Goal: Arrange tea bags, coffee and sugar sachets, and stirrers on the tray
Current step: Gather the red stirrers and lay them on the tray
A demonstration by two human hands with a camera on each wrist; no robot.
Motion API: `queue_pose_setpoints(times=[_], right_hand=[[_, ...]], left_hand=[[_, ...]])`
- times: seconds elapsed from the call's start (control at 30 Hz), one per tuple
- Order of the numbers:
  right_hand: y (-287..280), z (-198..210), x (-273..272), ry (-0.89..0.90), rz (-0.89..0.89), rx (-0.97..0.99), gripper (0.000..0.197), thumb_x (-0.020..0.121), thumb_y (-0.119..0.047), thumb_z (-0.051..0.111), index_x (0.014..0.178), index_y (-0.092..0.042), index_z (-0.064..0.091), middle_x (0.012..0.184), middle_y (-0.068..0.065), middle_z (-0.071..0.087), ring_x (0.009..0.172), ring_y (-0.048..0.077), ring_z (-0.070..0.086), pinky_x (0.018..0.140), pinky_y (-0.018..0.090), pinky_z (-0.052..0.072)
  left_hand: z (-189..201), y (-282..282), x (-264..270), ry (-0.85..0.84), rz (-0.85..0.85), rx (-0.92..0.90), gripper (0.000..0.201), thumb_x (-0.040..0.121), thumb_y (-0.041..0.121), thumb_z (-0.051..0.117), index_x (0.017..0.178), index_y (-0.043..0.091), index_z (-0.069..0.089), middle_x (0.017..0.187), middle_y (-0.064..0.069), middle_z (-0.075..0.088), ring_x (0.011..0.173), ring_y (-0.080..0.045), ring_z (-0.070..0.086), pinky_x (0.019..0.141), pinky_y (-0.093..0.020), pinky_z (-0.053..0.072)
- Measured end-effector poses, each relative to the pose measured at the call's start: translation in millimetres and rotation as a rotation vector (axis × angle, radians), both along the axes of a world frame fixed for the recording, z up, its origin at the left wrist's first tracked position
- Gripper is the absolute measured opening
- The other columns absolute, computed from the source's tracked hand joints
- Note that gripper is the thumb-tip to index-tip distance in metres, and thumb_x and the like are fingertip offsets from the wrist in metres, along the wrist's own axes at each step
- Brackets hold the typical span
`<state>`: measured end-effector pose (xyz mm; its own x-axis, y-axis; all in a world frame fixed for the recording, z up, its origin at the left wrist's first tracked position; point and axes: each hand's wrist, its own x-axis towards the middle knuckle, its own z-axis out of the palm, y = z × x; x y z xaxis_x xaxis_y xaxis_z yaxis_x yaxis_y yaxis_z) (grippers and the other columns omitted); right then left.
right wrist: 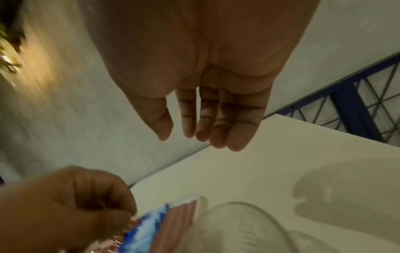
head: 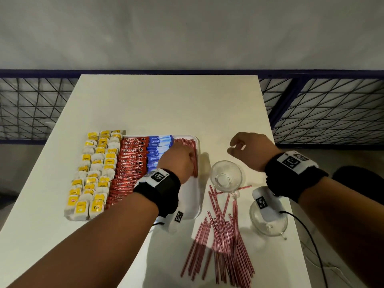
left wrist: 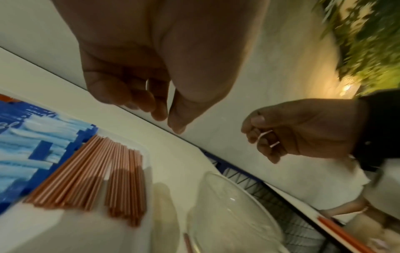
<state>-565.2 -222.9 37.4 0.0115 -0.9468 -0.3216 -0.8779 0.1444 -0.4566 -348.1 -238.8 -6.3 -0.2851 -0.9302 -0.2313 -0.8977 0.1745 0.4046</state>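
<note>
Stirrers (head: 195, 156) lie under the left hand (head: 176, 161) (fingers curled); right hand (head: 252, 151) hovers.

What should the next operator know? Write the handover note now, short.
Left hand: empty, fingers loosely curled, over the stirrers on the tray.
Right hand: empty, relaxed, above the table beyond the glass cup.
Done: tea bags, Nescafe sachets and Equal sachets in rows; some stirrers at the right side of the white tray.
Left: the loose stirrers on the table.
</note>
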Motion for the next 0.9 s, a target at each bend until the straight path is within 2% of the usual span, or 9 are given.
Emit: queue_pose_setpoints(times=[0.07, 0.13, 0.2, 0.3, 0.43, 0.57, 0.67, 0.8, 0.9], right_hand=[[22, 16, 12, -0.077, -0.046, -0.069, 0.017, 0.087, -0.039, 0.063, 0.093, -0.023, 0.061, 0.086, -0.009, 0.062, 0.077, 0.011, 0.055, 0.067, 0.022, 0.038], [51, 26, 24, -0.128, -0.037, -0.069, 0.017, 0.086, -0.039, 0.065, 0.089, -0.023, 0.061, 0.083, -0.009, 0.062, 0.070, 0.005, 0.053, 0.061, 0.018, 0.038], [84, 24, 35, -0.133, 0.005, -0.041, 0.019, 0.085, -0.038, 0.067, 0.088, -0.021, 0.062, 0.084, -0.006, 0.064, 0.070, 0.009, 0.054, 0.063, 0.020, 0.041], [131, 4, 46, -0.045, 0.093, 0.053, 0.021, 0.088, -0.039, 0.063, 0.095, -0.019, 0.063, 0.092, -0.002, 0.066, 0.082, 0.015, 0.059, 0.074, 0.025, 0.047], [180, -25, 50, 0.165, 0.170, 0.218, 0.037, 0.096, -0.042, 0.047, 0.124, -0.019, 0.057, 0.116, 0.001, 0.062, 0.109, 0.018, 0.057, 0.094, 0.030, 0.045], [208, -42, 50, 0.153, 0.026, 0.242, 0.036, 0.093, -0.038, 0.050, 0.123, -0.019, 0.058, 0.116, 0.003, 0.057, 0.108, 0.022, 0.056, 0.092, 0.032, 0.048], [223, -54, 47, 0.169, 0.023, 0.254, 0.033, 0.089, -0.038, 0.051, 0.117, -0.020, 0.057, 0.115, 0.004, 0.055, 0.109, 0.026, 0.054, 0.089, 0.034, 0.046], [235, -66, 47, 0.161, -0.012, 0.290, 0.050, 0.089, -0.038, 0.052, 0.135, -0.022, 0.045, 0.141, 0.000, 0.040, 0.124, 0.025, 0.040, 0.103, 0.038, 0.038], [236, -73, 46, 0.153, -0.009, 0.285, 0.053, 0.090, -0.040, 0.054, 0.138, -0.023, 0.040, 0.145, -0.001, 0.034, 0.127, 0.025, 0.036, 0.106, 0.039, 0.037]], left_hand=[[7, 27, 5, 0.074, -0.018, -0.007, 0.015, 0.088, 0.014, 0.053, 0.089, 0.015, 0.068, 0.096, -0.007, 0.066, 0.089, -0.027, 0.061, 0.068, -0.026, 0.039], [5, 57, 13, 0.074, -0.049, 0.017, 0.013, 0.090, 0.023, 0.056, 0.092, 0.016, 0.067, 0.097, -0.006, 0.067, 0.092, -0.026, 0.061, 0.071, -0.028, 0.042], [-4, 85, 23, 0.007, -0.124, 0.053, 0.020, 0.092, 0.032, 0.054, 0.097, 0.016, 0.066, 0.101, -0.008, 0.067, 0.097, -0.028, 0.060, 0.076, -0.031, 0.044], [-16, 121, 28, -0.075, -0.272, 0.103, 0.023, 0.094, 0.031, 0.050, 0.105, 0.016, 0.062, 0.109, -0.010, 0.063, 0.104, -0.030, 0.058, 0.081, -0.034, 0.044], [-23, 135, 14, -0.054, -0.500, 0.117, 0.034, 0.089, 0.029, 0.045, 0.110, 0.010, 0.063, 0.113, -0.014, 0.060, 0.109, -0.033, 0.055, 0.090, -0.036, 0.047], [-36, 118, -14, -0.167, -0.645, 0.097, 0.045, 0.091, 0.028, 0.052, 0.131, 0.007, 0.050, 0.139, -0.015, 0.043, 0.132, -0.031, 0.036, 0.106, -0.041, 0.038], [-44, 107, -31, -0.285, -0.670, 0.118, 0.055, 0.099, 0.035, 0.043, 0.144, 0.005, 0.032, 0.154, -0.016, 0.025, 0.143, -0.030, 0.019, 0.115, -0.043, 0.027], [-56, 104, -42, -0.322, -0.650, 0.119, 0.059, 0.100, 0.040, 0.038, 0.146, 0.004, 0.027, 0.157, -0.016, 0.019, 0.145, -0.029, 0.016, 0.118, -0.041, 0.021], [-56, 109, -46, -0.351, -0.652, 0.075, 0.060, 0.101, 0.041, 0.033, 0.148, 0.004, 0.025, 0.158, -0.016, 0.019, 0.146, -0.029, 0.015, 0.119, -0.040, 0.017]])
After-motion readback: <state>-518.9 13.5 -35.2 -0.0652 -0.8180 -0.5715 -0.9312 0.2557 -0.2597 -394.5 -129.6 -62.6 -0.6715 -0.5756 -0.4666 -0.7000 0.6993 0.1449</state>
